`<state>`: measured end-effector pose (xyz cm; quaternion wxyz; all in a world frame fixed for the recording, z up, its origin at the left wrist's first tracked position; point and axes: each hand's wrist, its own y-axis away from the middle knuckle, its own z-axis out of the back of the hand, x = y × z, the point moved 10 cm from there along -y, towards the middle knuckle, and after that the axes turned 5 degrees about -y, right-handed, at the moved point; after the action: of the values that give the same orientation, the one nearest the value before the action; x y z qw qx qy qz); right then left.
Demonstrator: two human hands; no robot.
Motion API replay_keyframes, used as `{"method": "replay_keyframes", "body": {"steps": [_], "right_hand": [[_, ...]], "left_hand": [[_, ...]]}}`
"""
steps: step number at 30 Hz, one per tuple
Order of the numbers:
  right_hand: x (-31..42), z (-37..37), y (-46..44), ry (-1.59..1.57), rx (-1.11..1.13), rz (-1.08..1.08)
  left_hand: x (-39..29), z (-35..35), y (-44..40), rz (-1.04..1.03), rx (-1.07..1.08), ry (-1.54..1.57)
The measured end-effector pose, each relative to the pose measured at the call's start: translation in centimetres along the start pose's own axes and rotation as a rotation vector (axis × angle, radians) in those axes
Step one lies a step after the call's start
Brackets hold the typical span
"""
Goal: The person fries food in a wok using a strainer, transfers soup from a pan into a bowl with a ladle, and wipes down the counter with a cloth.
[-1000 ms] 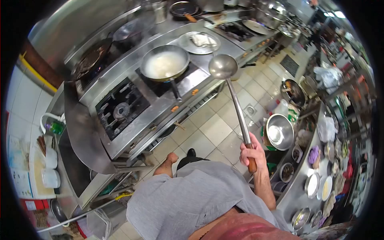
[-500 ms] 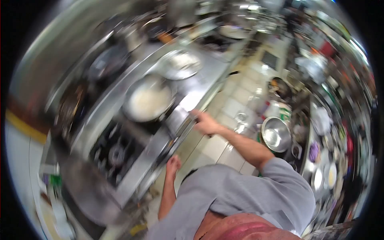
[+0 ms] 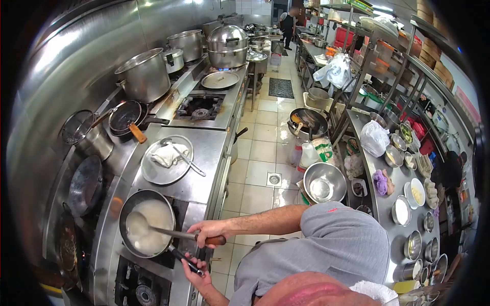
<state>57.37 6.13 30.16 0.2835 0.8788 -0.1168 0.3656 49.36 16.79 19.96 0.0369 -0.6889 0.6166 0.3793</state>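
A dark frying pan (image 3: 123, 234) sits over a burner at the stove's front, with a pale, milky liquid (image 3: 155, 211) in it. Its black handle points toward me, and my left hand (image 3: 198, 273) is closed around that handle. My right hand (image 3: 208, 233) grips a ladle (image 3: 176, 233) near its wooden end. The ladle's metal bowl rests in the liquid on the pan's left side. Just behind the pan, a round metal tray (image 3: 153, 176) holds a folded white cloth (image 3: 167, 155) and a pair of metal tongs (image 3: 189, 160).
A bare burner (image 3: 143, 293) is nearest me on the stove. Large pots (image 3: 145, 76) and a domed steamer (image 3: 227, 46) stand farther back. Across the tiled aisle, a metal bowl (image 3: 324, 183) sits low beside a counter (image 3: 372, 168) with several food bowls. Another person (image 3: 288, 25) stands far off.
My right hand, earlier at the stove's front edge without a ladle, now holds one in the pan. My left hand has moved from beside the stove onto the pan handle. The view has steadied.
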Motion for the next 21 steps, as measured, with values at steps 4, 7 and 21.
{"method": "replay_keyframes", "body": {"steps": [4, 7, 21], "right_hand": [[0.7, 0.7, 1.1, 0.155, 0.076, -0.004], [1.1, 1.5, 2.8, 0.294, 0.07, -0.033], [3.3, 4.4, 5.7, 1.009, -0.247, 0.058]], "left_hand": [[0.1, -0.9, -0.6, 0.006, -0.014, -0.059], [0.0, -0.7, -0.3, 0.004, -0.096, -0.108], [-0.6, -1.1, -1.1, 0.074, -0.058, -0.261]]}}
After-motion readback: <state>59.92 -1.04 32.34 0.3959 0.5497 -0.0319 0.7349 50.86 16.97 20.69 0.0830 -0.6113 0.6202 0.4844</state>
